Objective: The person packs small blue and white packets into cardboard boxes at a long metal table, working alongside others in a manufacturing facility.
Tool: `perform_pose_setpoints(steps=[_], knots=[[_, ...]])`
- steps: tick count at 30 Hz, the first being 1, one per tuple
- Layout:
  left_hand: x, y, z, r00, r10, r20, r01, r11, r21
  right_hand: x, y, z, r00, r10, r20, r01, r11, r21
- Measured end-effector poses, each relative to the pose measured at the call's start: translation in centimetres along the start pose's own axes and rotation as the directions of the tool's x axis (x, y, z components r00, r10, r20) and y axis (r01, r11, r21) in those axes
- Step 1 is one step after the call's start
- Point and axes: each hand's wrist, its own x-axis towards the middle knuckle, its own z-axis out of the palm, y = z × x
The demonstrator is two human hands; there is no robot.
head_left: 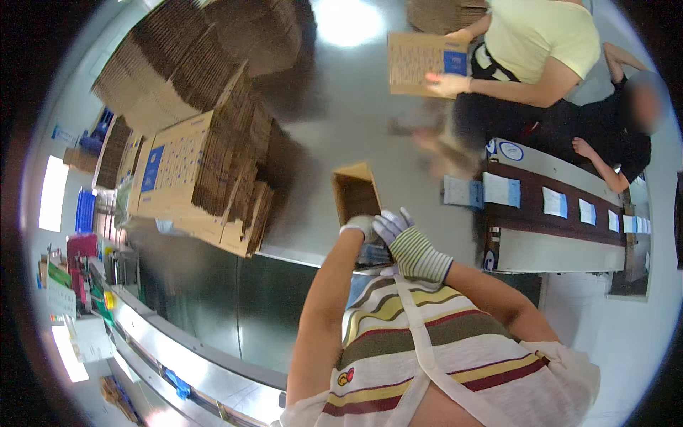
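Note:
An open brown cardboard box [360, 173] stands on the metal table right in front of my body. My left hand [361, 226], in a pale glove, is at the box's left side, its fingers largely hidden. Across the box's near right side reaches my right hand [416, 250], in a glove striped at the cuff, its fingers stretched out and apart. Between the two hands, at the near end of the box, lies something bluish and shiny, like plastic packets [373, 254]; its details are blurred.
Stacks of flat cardboard boxes [178, 167] fill the left of the table [324, 135]. At right, a conveyor [569, 245] carries several white-and-blue packets [554, 201]. Across the table one person holds a flattened carton [420, 64]; another, in black, is beside the conveyor.

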Motion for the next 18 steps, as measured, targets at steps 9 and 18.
perform_pose_setpoints(steps=[9, 18], knots=[[-0.6, -3.0, 1.0, 0.964, 0.258, -0.065, -0.231, 0.933, 0.277, 1.7, -1.6, 1.6, 0.989, -0.021, -0.150, 0.018, 1.000, -0.021], [-6.0, 1.9, 4.0, 0.876, 0.221, -0.428, -0.094, 0.950, 0.299, -2.0, 2.3, -3.6, 0.941, 0.142, -0.307, -0.007, 0.915, 0.403]])
